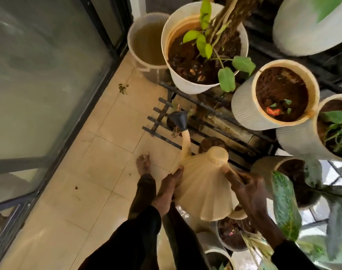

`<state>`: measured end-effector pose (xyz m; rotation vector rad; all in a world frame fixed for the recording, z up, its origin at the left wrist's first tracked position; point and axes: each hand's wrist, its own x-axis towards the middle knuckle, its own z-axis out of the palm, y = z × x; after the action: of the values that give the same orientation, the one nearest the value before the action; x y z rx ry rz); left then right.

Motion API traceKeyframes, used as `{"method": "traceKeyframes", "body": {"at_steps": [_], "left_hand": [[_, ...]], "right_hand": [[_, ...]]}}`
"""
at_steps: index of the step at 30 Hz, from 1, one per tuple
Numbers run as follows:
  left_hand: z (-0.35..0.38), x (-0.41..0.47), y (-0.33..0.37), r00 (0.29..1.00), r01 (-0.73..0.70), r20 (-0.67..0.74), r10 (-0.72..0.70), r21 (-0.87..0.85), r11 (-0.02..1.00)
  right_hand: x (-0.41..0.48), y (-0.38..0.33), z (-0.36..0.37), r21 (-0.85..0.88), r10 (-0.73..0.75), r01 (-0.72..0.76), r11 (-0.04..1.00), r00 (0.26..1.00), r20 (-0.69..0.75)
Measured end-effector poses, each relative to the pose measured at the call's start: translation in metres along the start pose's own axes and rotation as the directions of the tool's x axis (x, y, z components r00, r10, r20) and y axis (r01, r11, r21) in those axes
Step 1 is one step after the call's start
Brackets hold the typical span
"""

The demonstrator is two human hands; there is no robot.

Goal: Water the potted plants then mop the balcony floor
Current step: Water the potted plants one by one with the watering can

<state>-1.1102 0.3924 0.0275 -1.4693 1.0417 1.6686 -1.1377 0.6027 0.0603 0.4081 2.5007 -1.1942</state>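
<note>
I hold a cream ribbed watering can in both hands, its long spout ending in a black rose pointed toward the lower shelf of a black metal plant stand. My left hand supports the can's left side near the spout base. My right hand grips the handle at the can's right. On the stand sit a large white pot with a leafy climbing plant and a ribbed white pot of dark soil. A third ribbed pot with a green plant stands at the right edge.
A translucent bucket of murky water stands in the corner behind the large pot. A glass sliding door runs along the left. The beige tiled floor carries bits of leaf litter. More pots and variegated leaves crowd the lower right. My bare foot is on the tiles.
</note>
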Motion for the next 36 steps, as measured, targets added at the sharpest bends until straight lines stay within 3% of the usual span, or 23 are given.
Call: {"method": "traceKeyframes", "body": {"at_steps": [14, 28, 36], "left_hand": [[-0.008, 0.103, -0.005, 0.993, 0.115, 0.025, -0.115, -0.006, 0.993], [-0.01, 0.097, 0.005, 0.998, 0.059, 0.003, -0.06, 0.042, 0.997], [-0.01, 0.094, 0.007, 0.999, -0.038, -0.005, 0.038, 0.024, 0.999]], "right_hand": [[0.06, 0.017, 0.031, -0.047, 0.05, -0.043, 0.998, 0.986, 0.16], [0.058, 0.034, 0.041, -0.083, 0.13, -0.122, 0.989, 0.987, 0.094], [0.051, 0.025, 0.041, -0.032, 0.032, -0.03, 0.999, 0.998, 0.063]]}}
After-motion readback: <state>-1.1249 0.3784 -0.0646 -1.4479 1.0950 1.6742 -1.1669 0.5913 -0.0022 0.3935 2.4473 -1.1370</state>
